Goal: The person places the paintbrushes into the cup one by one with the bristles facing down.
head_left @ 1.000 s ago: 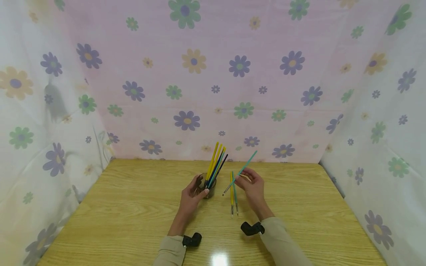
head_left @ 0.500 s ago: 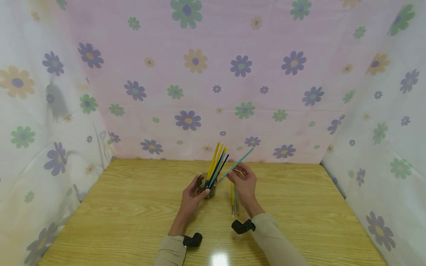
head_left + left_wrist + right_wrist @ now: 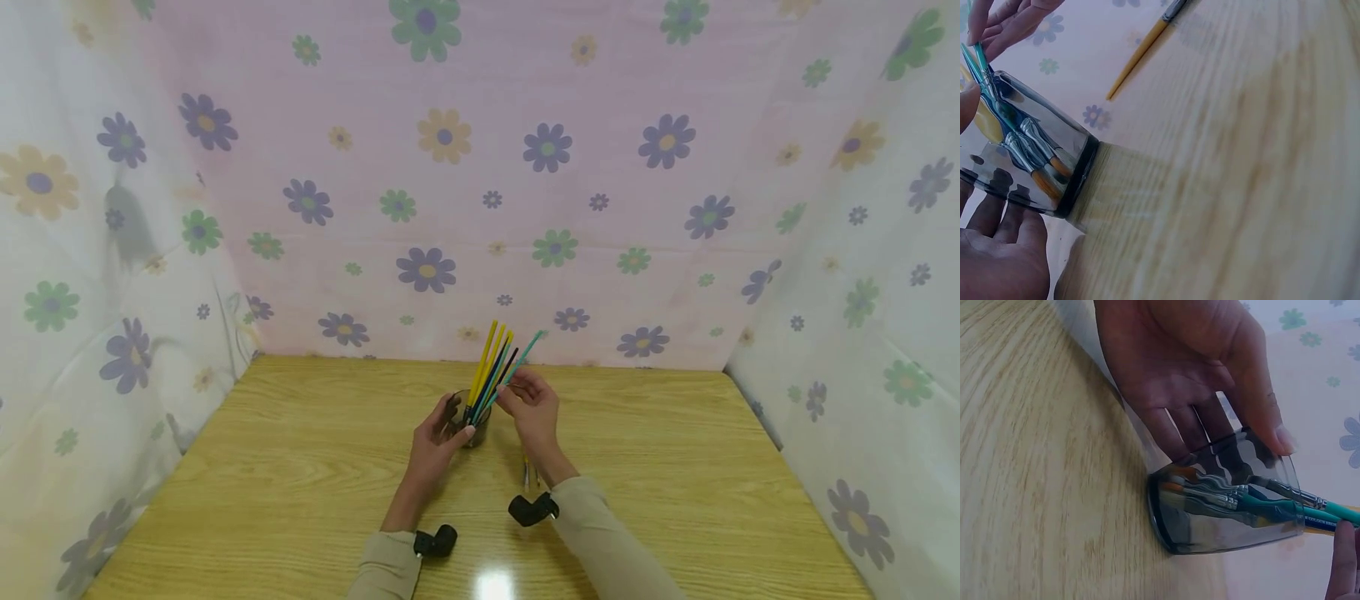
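Note:
A clear glass (image 3: 471, 423) stands near the middle of the wooden table (image 3: 300, 467) with several yellow, blue and dark paintbrushes (image 3: 489, 367) in it, handles up. My left hand (image 3: 438, 429) grips the glass from the left, its fingers (image 3: 1191, 419) wrapped round the wall. My right hand (image 3: 528, 407) pinches a teal paintbrush (image 3: 525, 352) whose brush end sits inside the glass (image 3: 1229, 500) among the others. Two more brushes (image 3: 528, 473) lie on the table, mostly hidden under my right wrist; one yellow handle (image 3: 1141, 53) shows beside the glass (image 3: 1029, 156).
Flowered cloth walls (image 3: 480, 183) close in the table at the back and on both sides. Bare wood stretches to the left and right of the hands. A light glare (image 3: 495, 583) lies at the front edge.
My right hand has carried the teal brush left from above the table into the glass. The left hand has stayed on the glass.

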Motion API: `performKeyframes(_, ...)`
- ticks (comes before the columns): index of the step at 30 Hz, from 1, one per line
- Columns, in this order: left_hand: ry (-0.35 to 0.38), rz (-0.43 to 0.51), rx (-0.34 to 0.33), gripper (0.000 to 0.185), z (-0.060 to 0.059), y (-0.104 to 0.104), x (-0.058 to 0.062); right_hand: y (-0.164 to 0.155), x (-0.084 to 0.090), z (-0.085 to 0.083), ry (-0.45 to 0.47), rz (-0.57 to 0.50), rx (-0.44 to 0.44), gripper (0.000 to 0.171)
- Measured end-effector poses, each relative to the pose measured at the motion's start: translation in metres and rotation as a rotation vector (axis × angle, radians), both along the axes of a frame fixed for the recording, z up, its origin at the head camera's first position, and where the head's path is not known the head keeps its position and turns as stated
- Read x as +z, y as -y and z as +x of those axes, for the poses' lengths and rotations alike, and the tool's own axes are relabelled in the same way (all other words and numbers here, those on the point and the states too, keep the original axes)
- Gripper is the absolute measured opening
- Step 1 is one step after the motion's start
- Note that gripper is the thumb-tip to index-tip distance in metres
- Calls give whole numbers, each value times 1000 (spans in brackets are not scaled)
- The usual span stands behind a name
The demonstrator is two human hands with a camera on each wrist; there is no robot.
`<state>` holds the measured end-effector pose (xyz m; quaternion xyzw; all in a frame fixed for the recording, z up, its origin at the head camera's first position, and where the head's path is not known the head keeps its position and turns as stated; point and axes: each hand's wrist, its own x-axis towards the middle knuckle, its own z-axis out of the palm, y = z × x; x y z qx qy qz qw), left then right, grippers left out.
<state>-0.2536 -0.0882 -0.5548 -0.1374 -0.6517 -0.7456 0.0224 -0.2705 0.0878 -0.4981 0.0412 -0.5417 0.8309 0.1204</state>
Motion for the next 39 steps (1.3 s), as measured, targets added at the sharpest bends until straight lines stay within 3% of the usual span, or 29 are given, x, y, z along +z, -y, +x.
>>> performKeyframes(14,-1,-8,15,74,1,0,3,4,-4,-1,28,18,11,28)
performKeyframes(28,-14,22,15,73,0,-2,3,-1,-12,6,26,124,15,33)
performKeyframes(39,-20,8,2,73,0,0,1,-10,-21,14,130,35,20,37)
